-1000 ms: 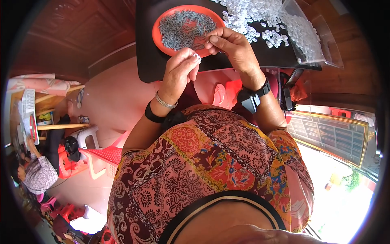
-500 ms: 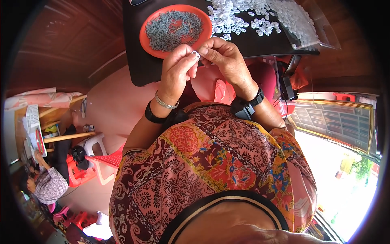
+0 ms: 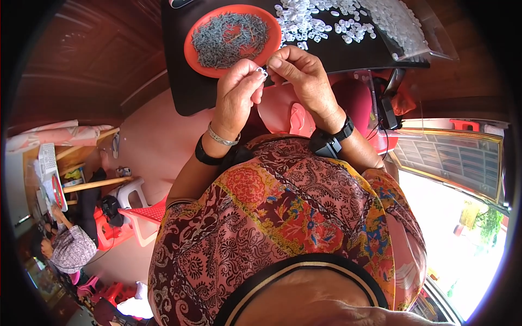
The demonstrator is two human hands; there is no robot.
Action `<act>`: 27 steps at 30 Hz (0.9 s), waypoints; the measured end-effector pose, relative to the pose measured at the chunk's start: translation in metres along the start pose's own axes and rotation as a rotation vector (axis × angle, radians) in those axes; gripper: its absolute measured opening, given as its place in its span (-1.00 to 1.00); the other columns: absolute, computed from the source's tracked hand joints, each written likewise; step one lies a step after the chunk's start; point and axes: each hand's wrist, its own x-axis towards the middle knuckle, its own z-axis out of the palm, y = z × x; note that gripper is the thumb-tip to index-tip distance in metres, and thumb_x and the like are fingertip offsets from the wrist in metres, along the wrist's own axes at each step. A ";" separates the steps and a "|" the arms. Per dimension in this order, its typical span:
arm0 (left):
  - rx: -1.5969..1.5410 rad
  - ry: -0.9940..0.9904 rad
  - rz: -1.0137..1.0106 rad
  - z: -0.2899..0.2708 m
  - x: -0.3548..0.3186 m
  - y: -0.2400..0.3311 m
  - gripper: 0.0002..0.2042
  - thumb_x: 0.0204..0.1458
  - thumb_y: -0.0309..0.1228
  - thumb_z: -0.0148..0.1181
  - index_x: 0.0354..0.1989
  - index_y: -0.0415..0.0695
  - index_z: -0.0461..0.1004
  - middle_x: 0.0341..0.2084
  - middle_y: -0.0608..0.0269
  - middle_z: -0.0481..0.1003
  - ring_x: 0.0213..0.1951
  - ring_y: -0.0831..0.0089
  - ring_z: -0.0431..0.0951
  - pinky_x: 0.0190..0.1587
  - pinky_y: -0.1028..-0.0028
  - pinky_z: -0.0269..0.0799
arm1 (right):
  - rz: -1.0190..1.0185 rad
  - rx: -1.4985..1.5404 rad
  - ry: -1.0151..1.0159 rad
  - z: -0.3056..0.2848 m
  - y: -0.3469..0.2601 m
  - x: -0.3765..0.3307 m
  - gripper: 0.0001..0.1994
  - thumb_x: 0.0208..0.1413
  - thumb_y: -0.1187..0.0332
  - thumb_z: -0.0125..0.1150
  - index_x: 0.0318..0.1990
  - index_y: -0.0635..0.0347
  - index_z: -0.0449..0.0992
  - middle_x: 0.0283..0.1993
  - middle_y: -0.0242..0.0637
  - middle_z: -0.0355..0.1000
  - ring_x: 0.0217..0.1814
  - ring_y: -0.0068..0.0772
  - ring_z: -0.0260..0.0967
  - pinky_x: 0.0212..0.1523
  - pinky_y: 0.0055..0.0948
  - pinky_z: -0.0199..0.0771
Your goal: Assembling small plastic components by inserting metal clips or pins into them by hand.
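My left hand (image 3: 235, 96) pinches a small white plastic piece with holes (image 3: 262, 72) between thumb and forefinger. Close beside it, my right hand (image 3: 302, 75) has its thumb and forefinger pressed together; whatever lies between them is too small to make out. Just beyond my hands, a round orange-red plate (image 3: 188, 51) holds a heap of small grey screw-like pieces (image 3: 231, 38). Many loose white plastic pieces (image 3: 304, 22) lie on the black table to the right of the plate.
The black table (image 3: 187, 98) ends just short of my hands. A clear plastic bag or tray (image 3: 435, 41) of white pieces lies at its right. Off to the left, a person in a patterned sleeve (image 3: 73, 247) sits near a red chair (image 3: 147, 217).
My right hand has shifted slightly up, and its fingertips are a little farther from the white piece. My left hand keeps its hold on that piece.
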 end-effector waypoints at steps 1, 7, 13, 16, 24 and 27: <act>0.006 -0.001 0.001 0.000 0.000 0.000 -0.84 0.09 -0.40 -0.02 -0.49 -0.17 0.33 -0.70 0.43 0.29 -0.65 0.73 0.21 -0.60 0.69 0.08 | 0.006 0.010 0.010 0.000 0.000 0.000 -0.87 0.19 0.37 0.09 -0.27 0.25 0.46 -0.41 -0.47 0.38 -0.39 -0.70 0.23 -0.32 -0.67 0.27; -0.008 0.001 -0.009 0.000 -0.001 -0.002 -0.84 0.09 -0.40 -0.02 -0.51 -0.16 0.31 -0.70 0.43 0.28 -0.65 0.73 0.21 -0.60 0.69 0.08 | -0.015 0.017 -0.022 0.001 0.005 -0.001 -0.87 0.18 0.37 0.11 -0.27 0.25 0.47 -0.39 -0.47 0.40 -0.37 -0.70 0.25 -0.29 -0.67 0.29; 0.015 0.009 0.022 -0.001 -0.002 -0.003 -0.84 0.10 -0.42 -0.03 -0.50 -0.17 0.30 -0.70 0.43 0.27 -0.64 0.73 0.21 -0.59 0.68 0.09 | -0.046 -0.009 -0.018 0.003 0.010 -0.003 -0.87 0.18 0.37 0.10 -0.26 0.26 0.47 -0.38 -0.47 0.40 -0.36 -0.71 0.25 -0.28 -0.68 0.29; 0.026 0.014 0.022 0.001 -0.002 -0.001 -0.85 0.10 -0.43 -0.03 -0.49 -0.18 0.30 -0.70 0.43 0.27 -0.64 0.73 0.21 -0.58 0.68 0.10 | -0.027 0.067 -0.003 0.001 0.008 -0.003 -0.87 0.18 0.38 0.10 -0.26 0.26 0.47 -0.37 -0.47 0.40 -0.36 -0.71 0.25 -0.28 -0.69 0.29; 0.011 0.032 0.017 0.001 -0.002 -0.005 -0.86 0.10 -0.43 -0.02 -0.48 -0.18 0.30 -0.70 0.43 0.27 -0.64 0.73 0.21 -0.59 0.68 0.10 | -0.034 0.010 0.013 0.005 0.012 -0.004 -0.88 0.19 0.40 0.08 -0.25 0.27 0.46 -0.35 -0.46 0.42 -0.33 -0.71 0.28 -0.26 -0.67 0.33; 0.018 0.030 0.027 0.000 -0.002 -0.006 -0.86 0.10 -0.43 -0.01 -0.47 -0.18 0.30 -0.70 0.43 0.27 -0.65 0.73 0.21 -0.59 0.68 0.11 | -0.044 0.010 0.021 0.006 0.013 -0.005 -0.88 0.19 0.40 0.08 -0.25 0.26 0.46 -0.35 -0.46 0.42 -0.34 -0.71 0.28 -0.27 -0.67 0.33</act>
